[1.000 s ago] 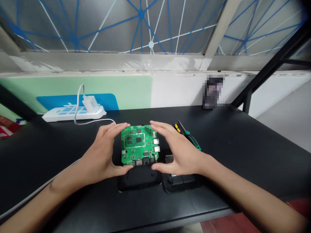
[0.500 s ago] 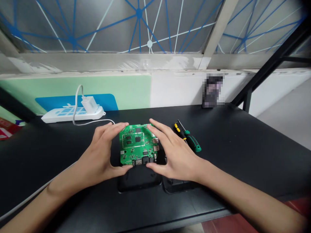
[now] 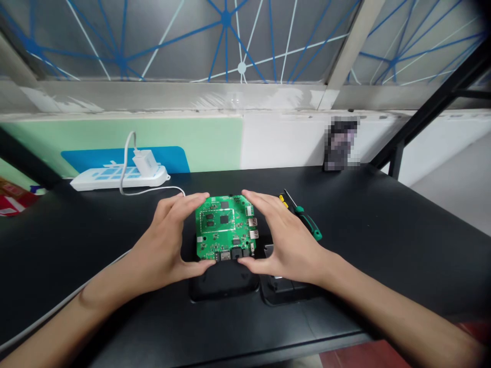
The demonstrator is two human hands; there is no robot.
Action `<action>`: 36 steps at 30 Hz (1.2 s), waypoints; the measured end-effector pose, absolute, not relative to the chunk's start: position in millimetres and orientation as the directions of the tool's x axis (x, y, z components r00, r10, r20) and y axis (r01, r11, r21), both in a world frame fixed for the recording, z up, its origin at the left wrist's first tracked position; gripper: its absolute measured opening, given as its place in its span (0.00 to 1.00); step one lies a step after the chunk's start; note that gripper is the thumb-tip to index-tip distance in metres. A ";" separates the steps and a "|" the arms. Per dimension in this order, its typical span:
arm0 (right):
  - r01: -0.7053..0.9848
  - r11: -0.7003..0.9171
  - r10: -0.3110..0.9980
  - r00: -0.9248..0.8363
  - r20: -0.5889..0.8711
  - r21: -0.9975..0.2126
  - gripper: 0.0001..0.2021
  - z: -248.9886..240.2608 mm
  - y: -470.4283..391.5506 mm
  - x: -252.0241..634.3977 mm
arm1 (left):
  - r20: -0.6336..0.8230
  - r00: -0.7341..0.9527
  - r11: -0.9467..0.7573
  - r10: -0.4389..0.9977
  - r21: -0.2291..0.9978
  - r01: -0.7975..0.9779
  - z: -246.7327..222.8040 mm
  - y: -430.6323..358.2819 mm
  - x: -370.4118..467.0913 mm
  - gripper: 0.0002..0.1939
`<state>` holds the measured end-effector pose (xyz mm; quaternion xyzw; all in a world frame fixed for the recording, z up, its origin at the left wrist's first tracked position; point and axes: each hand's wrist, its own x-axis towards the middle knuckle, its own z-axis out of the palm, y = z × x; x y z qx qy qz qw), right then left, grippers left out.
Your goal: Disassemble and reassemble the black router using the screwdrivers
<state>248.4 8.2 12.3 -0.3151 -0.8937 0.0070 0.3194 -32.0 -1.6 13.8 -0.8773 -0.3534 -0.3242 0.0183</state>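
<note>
A green circuit board (image 3: 217,239) is held between my two hands, its chips facing up and its ports along the near and right edges. My left hand (image 3: 169,235) grips the left corners, thumb at the near edge and fingers at the far one. On the other side my right hand (image 3: 287,240) pinches the right part in the same way, fingertips at the far corner. Under the board lies a black plastic casing half (image 3: 226,286). Another black casing part (image 3: 284,294) sits to its right, partly hidden by my right hand.
Beyond my right hand lie a green-handled screwdriver (image 3: 309,222) and a yellow-and-black one (image 3: 283,200), partly covered. A white power strip (image 3: 115,179) with a plugged charger (image 3: 146,162) stands at the back left; its cable (image 3: 57,304) runs past my left arm. A pixelated dark object (image 3: 339,145) leans on the wall.
The whole view has shifted slightly, so everything appears a little further right. My right fingers have drawn back toward the board's far right corner, showing more of its right side.
</note>
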 end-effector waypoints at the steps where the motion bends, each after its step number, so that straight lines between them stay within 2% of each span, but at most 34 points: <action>1: 0.557 0.803 0.564 -0.597 0.570 -0.212 0.49 12.4 8.1 248.7 | 0.584 0.543 -0.753 0.603 0.193 0.629 14.1 -1.7 -31.7 0.51; 6: 0.558 0.803 0.562 -0.593 0.577 -0.208 0.49 12.5 6.8 248.8 | 0.538 0.574 -0.743 0.617 0.158 0.650 17.1 -2.1 -31.3 0.51; 12: 0.565 0.808 0.545 -0.607 0.578 -0.170 0.49 12.5 5.7 244.1 | 0.511 0.632 -0.752 0.583 0.044 0.658 24.4 -0.9 -24.9 0.60; 18: 0.560 0.811 0.543 -0.612 0.574 -0.170 0.51 11.5 6.8 241.3 | 0.520 0.661 -0.760 0.541 -0.034 0.649 29.3 -2.2 -7.2 0.54; 24: 0.556 0.814 0.535 -0.608 0.587 -0.166 0.50 12.0 5.1 241.7 | 0.512 0.667 -0.758 0.542 -0.044 0.651 30.8 -2.0 -0.2 0.50; 27: 0.533 0.823 0.536 -0.615 0.578 -0.195 0.49 14.0 5.0 243.9 | 0.528 0.646 -0.765 0.551 0.011 0.644 31.4 -0.7 -0.9 0.50; 32: 0.433 0.817 0.576 -0.573 0.583 -0.382 0.65 14.0 8.2 250.2 | 0.594 0.539 -0.764 0.596 0.215 0.608 31.7 0.9 -6.5 0.52; 36: 0.406 0.783 0.620 -0.570 0.539 -0.471 0.66 8.7 12.4 252.2 | 0.614 0.484 -0.771 0.624 0.380 0.512 31.1 -0.7 -9.5 0.55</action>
